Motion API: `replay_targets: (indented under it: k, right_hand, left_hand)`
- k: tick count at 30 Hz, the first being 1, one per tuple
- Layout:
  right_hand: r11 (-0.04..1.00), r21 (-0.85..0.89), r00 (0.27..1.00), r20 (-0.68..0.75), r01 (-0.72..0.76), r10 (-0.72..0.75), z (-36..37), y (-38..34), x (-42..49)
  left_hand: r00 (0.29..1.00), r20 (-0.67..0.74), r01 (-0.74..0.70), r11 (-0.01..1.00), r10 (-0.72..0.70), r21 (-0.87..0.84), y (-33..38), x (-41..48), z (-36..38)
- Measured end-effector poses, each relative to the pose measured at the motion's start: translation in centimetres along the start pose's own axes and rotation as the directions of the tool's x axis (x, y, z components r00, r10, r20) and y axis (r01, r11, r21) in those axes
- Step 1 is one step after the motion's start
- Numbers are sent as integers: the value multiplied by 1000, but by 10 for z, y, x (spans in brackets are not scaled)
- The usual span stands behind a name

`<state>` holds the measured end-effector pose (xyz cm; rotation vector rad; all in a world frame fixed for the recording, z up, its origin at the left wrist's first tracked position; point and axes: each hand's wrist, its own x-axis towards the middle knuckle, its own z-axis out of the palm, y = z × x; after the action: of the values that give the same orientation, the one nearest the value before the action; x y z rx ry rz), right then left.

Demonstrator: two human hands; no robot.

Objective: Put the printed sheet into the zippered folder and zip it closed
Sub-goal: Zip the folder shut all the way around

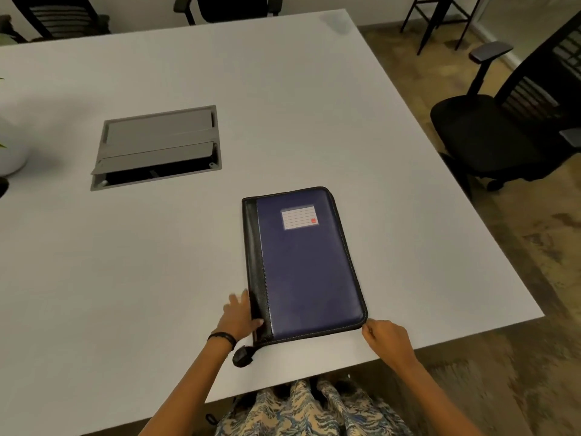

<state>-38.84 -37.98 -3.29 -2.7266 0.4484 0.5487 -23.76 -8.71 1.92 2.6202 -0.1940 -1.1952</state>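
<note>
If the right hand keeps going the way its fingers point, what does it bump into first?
Probably the zippered folder: the right hand points up-left at its near right corner, almost touching already.

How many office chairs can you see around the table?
3. One chair stands at the table's right side; two more sit at the far end, one near the middle and one to the left, both cropped. Others may be out of view.
</note>
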Motion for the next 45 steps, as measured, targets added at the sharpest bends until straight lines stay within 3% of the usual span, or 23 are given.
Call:
replay_targets:
  k: [3, 5, 7, 9, 11, 15, 21, 25, 32, 45]
  right_hand:
    - [993, 114, 998, -57, -26, 33, 3, -1, -2]
    - [984, 176, 995, -81, -41, 55, 5, -2, -4]
    - [966, 254, 989, -123, -53, 86, 5, -3, -6]
    - [931, 362, 977, -175, -51, 121, 4, -4, -5]
    - [902, 427, 969, -191, -60, 154, 3, -5, -3]
    - [873, 478, 964, -173, -99, 204, 5, -5, 0]
    - [870, 487, 968, -173, -77, 182, 9, 4, 1]
    - [846, 530, 964, -188, -60, 186, 7, 11, 5]
    - [790, 604, 929, -222, -108, 296, 1, 16, 23]
    - [802, 594, 946, -226, -57, 234, -12, 15, 57]
  left_hand:
    - [957, -190, -196, 971, 220, 137, 42, 2, 5]
    - [899, -150, -365, 894, 411, 261, 71, 5, 20]
    - [868, -37, -461, 831, 495, 312, 98, 8, 43]
    - [874, 51, -466, 805, 484, 368, 120, 12, 68]
    - [893, 49, -420, 790, 447, 448, 137, 15, 87]
    - [907, -7, -352, 767, 421, 537, 154, 23, 101]
    - [885, 79, -398, 658, 459, 639, 154, 29, 95]
    - [846, 165, -473, 570, 507, 672, 155, 33, 86]
    - [813, 239, -532, 509, 531, 677, 169, 35, 82]
    - [754, 277, -575, 394, 595, 717, 164, 32, 75]
